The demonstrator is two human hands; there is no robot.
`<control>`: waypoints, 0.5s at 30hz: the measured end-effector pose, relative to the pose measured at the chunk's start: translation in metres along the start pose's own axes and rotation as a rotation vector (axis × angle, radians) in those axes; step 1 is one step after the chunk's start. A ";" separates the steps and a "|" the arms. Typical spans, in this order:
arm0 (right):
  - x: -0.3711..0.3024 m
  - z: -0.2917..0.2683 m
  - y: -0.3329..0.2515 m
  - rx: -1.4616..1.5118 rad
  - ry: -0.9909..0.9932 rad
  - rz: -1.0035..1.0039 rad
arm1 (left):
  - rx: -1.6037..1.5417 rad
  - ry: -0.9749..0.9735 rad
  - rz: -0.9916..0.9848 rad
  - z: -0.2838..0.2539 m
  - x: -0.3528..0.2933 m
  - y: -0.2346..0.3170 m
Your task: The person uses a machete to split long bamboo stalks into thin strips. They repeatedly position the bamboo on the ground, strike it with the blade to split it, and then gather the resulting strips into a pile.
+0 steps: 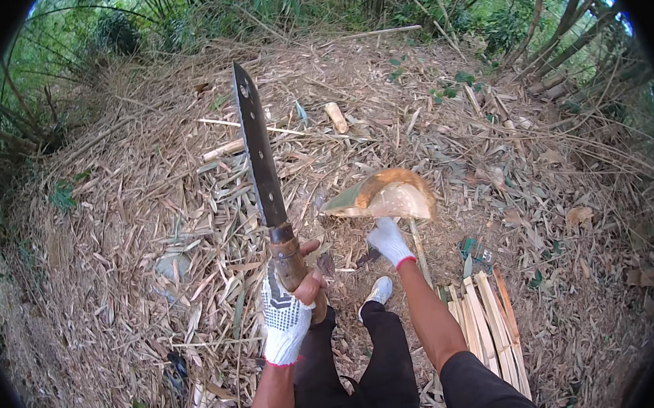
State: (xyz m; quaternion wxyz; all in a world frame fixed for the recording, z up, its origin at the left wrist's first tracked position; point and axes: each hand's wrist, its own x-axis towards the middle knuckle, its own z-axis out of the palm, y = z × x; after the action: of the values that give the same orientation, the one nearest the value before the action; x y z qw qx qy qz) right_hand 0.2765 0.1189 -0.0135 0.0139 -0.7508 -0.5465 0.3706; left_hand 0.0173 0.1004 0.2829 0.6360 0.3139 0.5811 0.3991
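My left hand (288, 313), in a white knit glove with dark grip dots and bare fingertips, is wrapped round the wooden handle of a machete (261, 155). Its long dark blade, with several holes along it, points upward. To the right, my gloved right hand (389, 241) is closed at the lower edge of a half-round piece of split bamboo (394, 192). That piece has an orange-brown rim, a pale face and a greenish left end. The right fingertips are partly hidden against it.
Pale split strips (487, 322) lie bundled beside my right forearm. A thin stick (421, 254) runs down from the half-round piece. Dry leaves cover the ground, with a short cut chunk (336, 118) farther off. Bamboo clumps (565, 28) stand at the far edge.
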 end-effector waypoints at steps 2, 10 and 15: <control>-0.058 -0.039 -0.045 0.497 0.148 -0.197 | 0.005 0.024 0.070 0.000 0.003 0.018; -0.099 -0.184 -0.133 0.664 0.575 -0.222 | 0.099 -0.113 0.089 0.021 -0.033 0.070; -0.108 -0.178 -0.148 0.661 0.579 -0.121 | 0.297 -0.183 0.125 0.005 -0.057 0.061</control>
State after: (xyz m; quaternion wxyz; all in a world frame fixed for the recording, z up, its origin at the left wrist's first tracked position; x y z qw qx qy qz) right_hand 0.2445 0.1569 0.2369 0.4275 -0.7455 -0.4151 0.2985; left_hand 0.0132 0.0806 0.3642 0.6069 0.4750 0.5526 0.3172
